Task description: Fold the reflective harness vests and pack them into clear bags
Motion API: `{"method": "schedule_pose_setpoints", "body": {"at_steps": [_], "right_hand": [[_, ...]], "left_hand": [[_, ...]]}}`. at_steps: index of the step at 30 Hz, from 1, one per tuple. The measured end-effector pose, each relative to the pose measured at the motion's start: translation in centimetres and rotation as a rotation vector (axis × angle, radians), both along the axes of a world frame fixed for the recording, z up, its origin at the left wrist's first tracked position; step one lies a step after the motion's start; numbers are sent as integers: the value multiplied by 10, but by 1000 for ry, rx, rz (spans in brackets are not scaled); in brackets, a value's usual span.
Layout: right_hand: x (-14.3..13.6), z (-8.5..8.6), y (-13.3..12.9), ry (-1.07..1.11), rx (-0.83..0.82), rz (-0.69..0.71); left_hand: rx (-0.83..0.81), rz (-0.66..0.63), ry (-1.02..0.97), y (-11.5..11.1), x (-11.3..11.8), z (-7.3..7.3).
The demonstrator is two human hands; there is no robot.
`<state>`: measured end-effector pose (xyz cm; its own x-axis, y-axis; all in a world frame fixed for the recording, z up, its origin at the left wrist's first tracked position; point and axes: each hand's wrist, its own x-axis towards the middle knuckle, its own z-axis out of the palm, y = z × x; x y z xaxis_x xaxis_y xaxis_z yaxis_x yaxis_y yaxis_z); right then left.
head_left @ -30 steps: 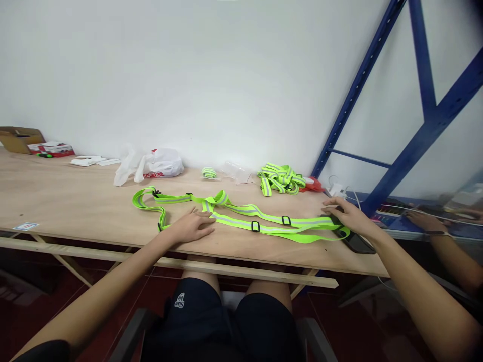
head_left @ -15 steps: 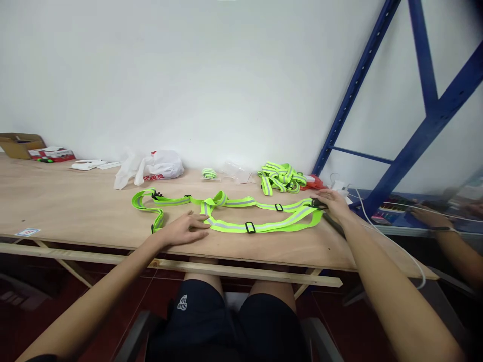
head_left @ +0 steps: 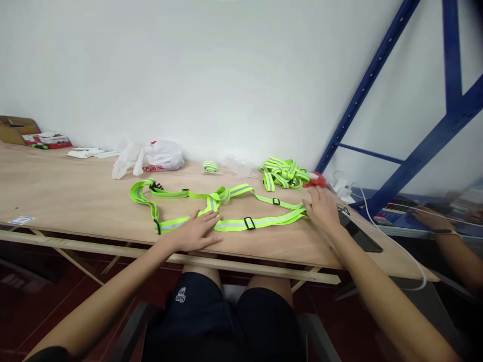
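A neon-green reflective strap harness lies spread across the wooden table, with black sliders along it and a black buckle at its far left. Near its middle is a crossing of straps. My left hand rests palm down on the lower strap just below that crossing, fingers spread. At the harness's right end my right hand lies flat over the strap ends, fingers extended; what is under the palm is hidden.
Along the wall are a pile of green straps, a small rolled strap, a white plastic bag and a cardboard box. A dark phone or tablet and white cable lie right. Another person's hand shows beyond.
The harness now lies flatter, its lower left strap straightened. My left hand has shifted right, and my right hand has come off the black buckle and spread. The dark device is now uncovered.
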<state>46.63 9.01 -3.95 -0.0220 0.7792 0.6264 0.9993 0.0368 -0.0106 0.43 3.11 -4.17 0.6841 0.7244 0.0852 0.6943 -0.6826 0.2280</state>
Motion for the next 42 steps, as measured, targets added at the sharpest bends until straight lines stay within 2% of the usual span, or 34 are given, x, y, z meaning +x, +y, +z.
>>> {"method": "schedule_pose_setpoints", "body": {"at_steps": [3,6,8,10,13,16,18,21,24,27,30,33,36,39,42], "right_hand": [[-54,4,-26,-31,-17,219],[-109,3,-57,-20,-149,486],[-136,2,-77,-12,-263,591],[-152,-1,-92,-14,-405,641],[-159,-6,-111,-10,-497,660],[-155,-12,-126,5,-417,667],[-149,-15,-133,14,-370,706],[-133,-12,-134,129,-355,796],[-111,5,-119,302,-279,755],[-90,43,-94,385,-214,636],[-79,96,-70,365,-211,530],[-74,149,-56,310,-187,448],[-69,192,-50,231,-98,385],[-62,224,-50,219,-3,351],[-57,251,-55,329,5,329]], "left_hand": [[-21,2,38,-3,11,-2],[23,42,26,-10,15,-1],[91,83,9,-17,10,1],[172,125,-15,-25,-3,4],[258,214,-42,-35,-37,9],[267,298,-24,-41,-75,11],[255,299,-13,-42,-94,10],[244,270,-19,-41,-109,10],[197,243,-104,-35,-113,22],[71,289,-226,-21,-115,55],[28,328,-258,-4,-113,104],[183,308,-187,7,-105,157],[310,302,-53,5,-93,201],[466,268,-48,-6,-84,234],[635,251,-160,-17,-82,262]]}}
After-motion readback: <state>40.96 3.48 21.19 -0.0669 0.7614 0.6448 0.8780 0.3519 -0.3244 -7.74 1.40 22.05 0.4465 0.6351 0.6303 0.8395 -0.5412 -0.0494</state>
